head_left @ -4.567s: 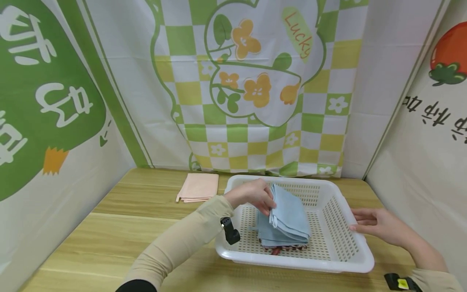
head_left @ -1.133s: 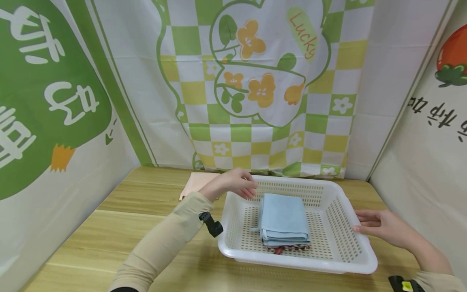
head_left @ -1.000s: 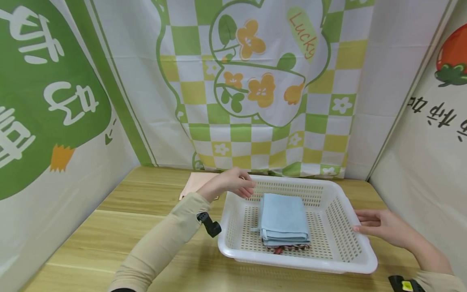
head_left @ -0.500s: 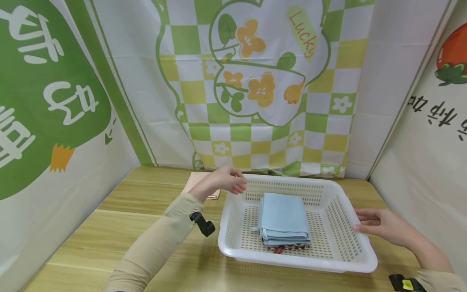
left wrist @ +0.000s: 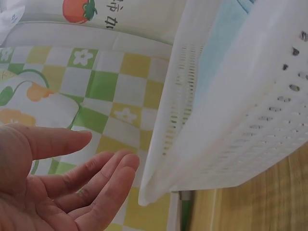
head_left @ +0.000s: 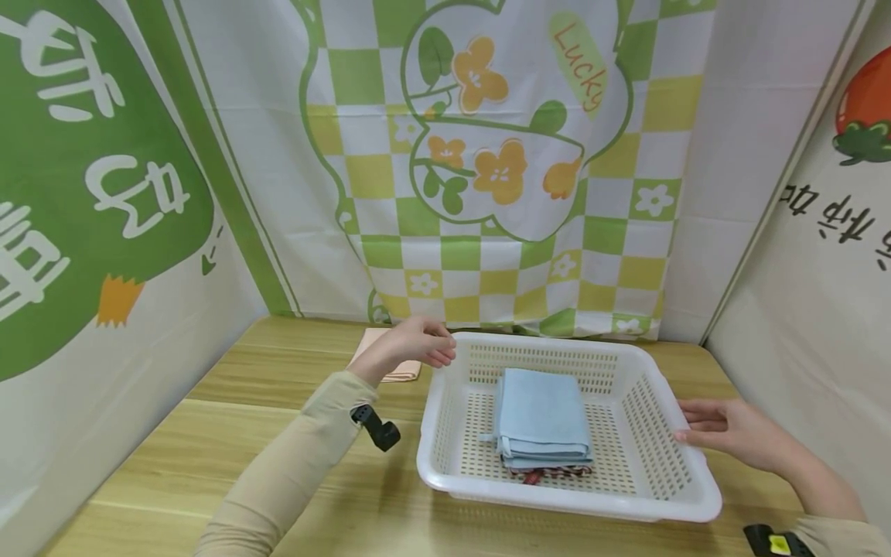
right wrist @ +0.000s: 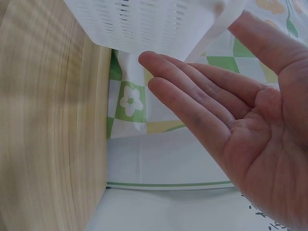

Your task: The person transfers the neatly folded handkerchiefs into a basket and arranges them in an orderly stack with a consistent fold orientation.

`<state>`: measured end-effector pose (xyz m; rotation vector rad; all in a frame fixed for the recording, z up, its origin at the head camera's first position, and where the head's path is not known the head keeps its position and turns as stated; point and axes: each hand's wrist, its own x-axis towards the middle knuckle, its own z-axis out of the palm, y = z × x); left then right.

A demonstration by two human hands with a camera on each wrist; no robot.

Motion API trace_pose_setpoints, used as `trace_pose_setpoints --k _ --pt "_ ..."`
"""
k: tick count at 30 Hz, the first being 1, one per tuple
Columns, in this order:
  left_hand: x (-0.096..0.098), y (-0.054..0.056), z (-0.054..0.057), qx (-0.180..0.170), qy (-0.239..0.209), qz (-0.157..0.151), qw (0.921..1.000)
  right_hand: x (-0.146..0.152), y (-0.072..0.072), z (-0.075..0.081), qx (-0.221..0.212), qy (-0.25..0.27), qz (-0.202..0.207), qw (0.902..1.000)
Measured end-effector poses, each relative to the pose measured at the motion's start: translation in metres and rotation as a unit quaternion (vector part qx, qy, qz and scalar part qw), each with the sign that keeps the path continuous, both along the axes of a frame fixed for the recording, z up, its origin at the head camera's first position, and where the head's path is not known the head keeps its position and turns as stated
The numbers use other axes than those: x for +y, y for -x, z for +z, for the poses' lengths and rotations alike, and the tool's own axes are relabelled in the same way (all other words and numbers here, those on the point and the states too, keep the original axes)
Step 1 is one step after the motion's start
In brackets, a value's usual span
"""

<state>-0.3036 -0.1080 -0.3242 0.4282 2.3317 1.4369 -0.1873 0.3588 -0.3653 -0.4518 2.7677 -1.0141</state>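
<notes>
In the head view a white plastic basket (head_left: 578, 507) stands on the table. Inside it lies a stack of folded light blue towels (head_left: 543, 406), with a dark red and white patterned cloth (head_left: 532, 477) showing underneath. My left hand (head_left: 416, 342) hovers by the basket's back left corner; its fingers (left wrist: 108, 190) are relaxed, with nothing between them. Partly hidden behind that hand is a folded peach cloth (head_left: 404, 373). At the basket's right side, my right hand (head_left: 727, 429) has straight fingers near the outer wall. Its thumb (right wrist: 264, 41) is at the rim.
The wooden table (head_left: 230, 433) extends to the left and in front of the basket. A printed checkered curtain (head_left: 480, 286) hangs directly behind the table. White printed side panels (head_left: 800, 309) close in on both sides.
My left hand has let go of the folded light blue towel, which now lies flat on the stack. That hand has moved left and slightly back. My right hand stays at the basket.
</notes>
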Motion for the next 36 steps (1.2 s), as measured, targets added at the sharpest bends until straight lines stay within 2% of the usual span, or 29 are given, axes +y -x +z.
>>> trace_pose_setpoints --k 14,22,30,36 --pt "-0.022 0.007 -0.012 -0.011 -0.004 0.042 0.9990 0.001 0.000 -0.002 0.003 -0.007 -0.008 0.9999" --pt "-0.033 0.016 -0.025 -0.005 -0.022 0.053 0.9984 0.001 -0.001 -0.002 0.001 -0.007 -0.006 1.0000" --pt "-0.041 0.020 -0.034 0.002 0.002 0.092 0.9957 0.001 0.000 -0.001 -0.004 -0.006 -0.004 1.0000" --pt "-0.049 0.026 -0.042 -0.006 -0.008 0.116 0.9933 0.000 0.001 0.000 -0.003 -0.011 -0.007 0.9999"
